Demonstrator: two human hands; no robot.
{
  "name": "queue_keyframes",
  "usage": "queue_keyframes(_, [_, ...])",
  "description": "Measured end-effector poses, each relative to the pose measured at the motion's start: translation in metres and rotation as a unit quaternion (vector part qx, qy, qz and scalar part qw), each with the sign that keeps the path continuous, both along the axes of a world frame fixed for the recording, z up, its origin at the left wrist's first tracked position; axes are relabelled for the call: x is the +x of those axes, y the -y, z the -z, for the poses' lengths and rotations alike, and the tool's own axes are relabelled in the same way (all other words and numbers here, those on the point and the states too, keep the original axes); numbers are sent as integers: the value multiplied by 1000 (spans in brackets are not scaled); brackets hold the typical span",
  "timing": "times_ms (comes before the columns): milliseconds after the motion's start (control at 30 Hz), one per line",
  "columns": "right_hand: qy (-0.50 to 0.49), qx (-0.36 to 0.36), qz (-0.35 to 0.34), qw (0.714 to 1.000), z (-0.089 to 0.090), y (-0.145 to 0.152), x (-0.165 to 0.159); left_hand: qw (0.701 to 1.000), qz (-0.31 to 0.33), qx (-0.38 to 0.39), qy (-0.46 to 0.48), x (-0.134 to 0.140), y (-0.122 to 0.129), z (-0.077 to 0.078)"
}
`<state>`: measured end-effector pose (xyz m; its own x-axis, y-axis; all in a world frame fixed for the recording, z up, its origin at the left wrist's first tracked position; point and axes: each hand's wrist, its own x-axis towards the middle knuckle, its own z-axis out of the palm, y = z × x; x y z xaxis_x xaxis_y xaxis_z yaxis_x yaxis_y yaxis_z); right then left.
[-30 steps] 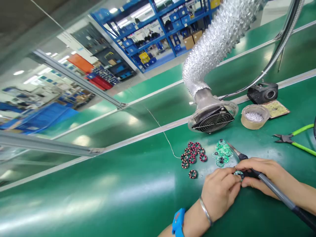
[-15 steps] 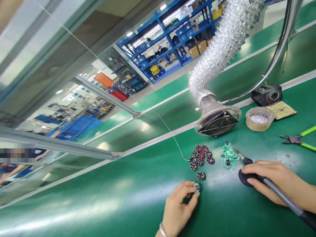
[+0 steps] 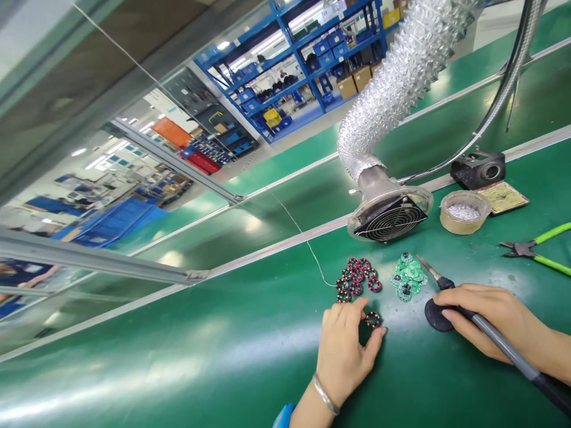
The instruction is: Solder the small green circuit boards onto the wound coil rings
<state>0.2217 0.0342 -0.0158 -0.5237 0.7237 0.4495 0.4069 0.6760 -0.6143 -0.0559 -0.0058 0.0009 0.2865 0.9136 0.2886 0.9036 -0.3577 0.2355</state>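
Left hand (image 3: 343,345) loosely frames the near ring (image 3: 376,320), contact unclear; right hand (image 3: 497,312) grips the soldering iron (image 3: 503,343), best kept right.

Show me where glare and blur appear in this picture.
In the head view, pale glare streaks the green tabletop, left of the left hand; in the head view, the foil duct glitters; in the head view, the overhead frame looks smeared, while the soldering iron looks crisper.

Room lower left, obstacles right

I could slide my left hand (image 3: 344,345) across the bench (image 3: 214,351) at lower left. Right of centre, the fan (image 3: 392,222) blocks the way up; the soldering iron (image 3: 503,343) bars the lower right.
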Motion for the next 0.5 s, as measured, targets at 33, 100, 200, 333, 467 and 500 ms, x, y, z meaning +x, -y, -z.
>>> queue_keyframes(33, [-2,-1,1,1000,0,0,0,1000,6,-13,6,3,0,0])
queue_keyframes(100, [-5,-7,6,1000,-1,2,-1,999,18,-45,17,6,1,-2])
queue_keyframes(200, [2,-26,20,999,-1,4,1,996,38,-76,29,9,-1,-6])
queue_keyframes(333, [24,-21,-12,999,-4,2,3,989,79,-76,102,28,-8,-8])
queue_keyframes(467, [21,-13,-33,999,-8,-3,4,975,145,-80,150,66,-19,-5])
queue_keyframes(500, [15,-14,-26,999,-7,-3,4,973,154,-82,152,73,-22,-3])
